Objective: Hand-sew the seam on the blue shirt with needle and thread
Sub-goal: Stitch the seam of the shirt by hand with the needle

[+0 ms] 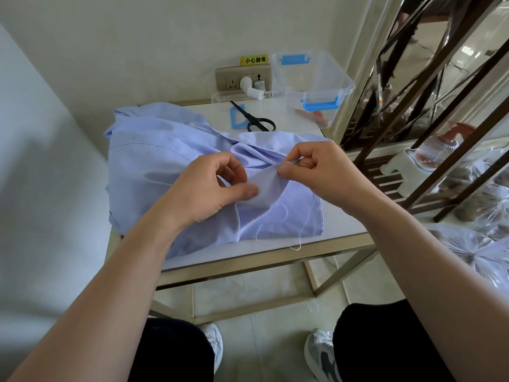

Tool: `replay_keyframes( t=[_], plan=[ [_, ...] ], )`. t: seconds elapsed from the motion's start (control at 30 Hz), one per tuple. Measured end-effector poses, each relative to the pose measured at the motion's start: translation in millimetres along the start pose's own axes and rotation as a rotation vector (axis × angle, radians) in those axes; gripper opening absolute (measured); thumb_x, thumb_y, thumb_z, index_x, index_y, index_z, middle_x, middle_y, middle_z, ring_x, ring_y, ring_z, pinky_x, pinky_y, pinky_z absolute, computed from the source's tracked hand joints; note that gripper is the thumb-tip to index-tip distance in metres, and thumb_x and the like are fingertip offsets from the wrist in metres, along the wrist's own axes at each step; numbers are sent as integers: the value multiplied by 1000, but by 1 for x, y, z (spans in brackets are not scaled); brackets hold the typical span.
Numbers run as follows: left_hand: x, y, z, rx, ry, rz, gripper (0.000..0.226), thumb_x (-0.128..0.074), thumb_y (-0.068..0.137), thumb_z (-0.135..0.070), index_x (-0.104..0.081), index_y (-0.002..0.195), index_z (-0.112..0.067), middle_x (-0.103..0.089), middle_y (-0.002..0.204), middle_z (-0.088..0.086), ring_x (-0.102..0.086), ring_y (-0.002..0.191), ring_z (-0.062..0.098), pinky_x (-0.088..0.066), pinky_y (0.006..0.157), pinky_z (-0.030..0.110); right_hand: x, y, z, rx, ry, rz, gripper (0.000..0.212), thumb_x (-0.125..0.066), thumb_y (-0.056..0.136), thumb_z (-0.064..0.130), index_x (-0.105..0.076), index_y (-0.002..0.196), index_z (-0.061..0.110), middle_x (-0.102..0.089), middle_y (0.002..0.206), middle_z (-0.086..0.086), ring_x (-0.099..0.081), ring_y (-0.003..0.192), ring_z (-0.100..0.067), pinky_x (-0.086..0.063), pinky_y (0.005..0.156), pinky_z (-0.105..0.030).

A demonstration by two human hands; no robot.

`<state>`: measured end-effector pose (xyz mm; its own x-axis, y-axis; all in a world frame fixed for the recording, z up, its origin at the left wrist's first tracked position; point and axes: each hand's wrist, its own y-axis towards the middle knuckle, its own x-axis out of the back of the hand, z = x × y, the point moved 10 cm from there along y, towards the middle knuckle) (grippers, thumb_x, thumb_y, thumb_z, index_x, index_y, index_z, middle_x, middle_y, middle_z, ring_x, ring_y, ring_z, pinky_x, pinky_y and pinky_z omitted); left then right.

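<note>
The light blue shirt (154, 155) lies crumpled on the small white table (344, 219). My left hand (209, 188) pinches a raised fold of the shirt between thumb and fingers. My right hand (319, 172) pinches a thin needle (290, 161) whose tip points left into the edge of that fold. White thread (292, 230) loops over the cloth below the fold, and its end hangs near the table's front edge.
Black scissors (256, 119) and a blue plastic frame (237, 117) lie behind the shirt. A clear plastic box (311, 81) with blue latches stands at the back right, a thread spool (254, 92) and wall socket (242, 78) behind. A metal-and-glass shelf (429, 111) rises to the right.
</note>
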<state>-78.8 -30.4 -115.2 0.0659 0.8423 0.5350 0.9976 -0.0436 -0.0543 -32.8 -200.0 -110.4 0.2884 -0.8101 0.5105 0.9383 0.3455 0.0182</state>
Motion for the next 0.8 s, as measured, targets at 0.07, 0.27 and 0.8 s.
replay_keyframes(
  t=[0.07, 0.27, 0.8],
  plan=[
    [2, -3, 1, 15, 41, 3, 22, -82, 76, -29, -63, 78, -19, -64, 75, -12, -49, 53, -1, -39, 59, 16, 0, 0, 0, 5, -10, -3, 15, -72, 88, 18, -64, 75, 14, -28, 42, 12, -24, 45, -10, -25, 52, -27],
    [2, -21, 13, 99, 151, 157, 30, -84, 73, -33, -64, 93, -24, -68, 91, 0, -63, 84, 18, -54, 82, 37, 5, -3, 1, 26, -43, -27, 13, -70, 90, 18, -66, 80, 11, -30, 41, 11, -25, 42, -8, -27, 49, -22],
    [35, -41, 18, -13, 157, -110, 16, -82, 77, -14, -69, 79, -23, -71, 70, -6, -66, 69, 10, -52, 71, 26, 9, -15, 4, 12, -63, -50, 13, -68, 90, 16, -65, 80, 8, -29, 36, 13, -23, 38, -7, -25, 42, -15]
  ],
)
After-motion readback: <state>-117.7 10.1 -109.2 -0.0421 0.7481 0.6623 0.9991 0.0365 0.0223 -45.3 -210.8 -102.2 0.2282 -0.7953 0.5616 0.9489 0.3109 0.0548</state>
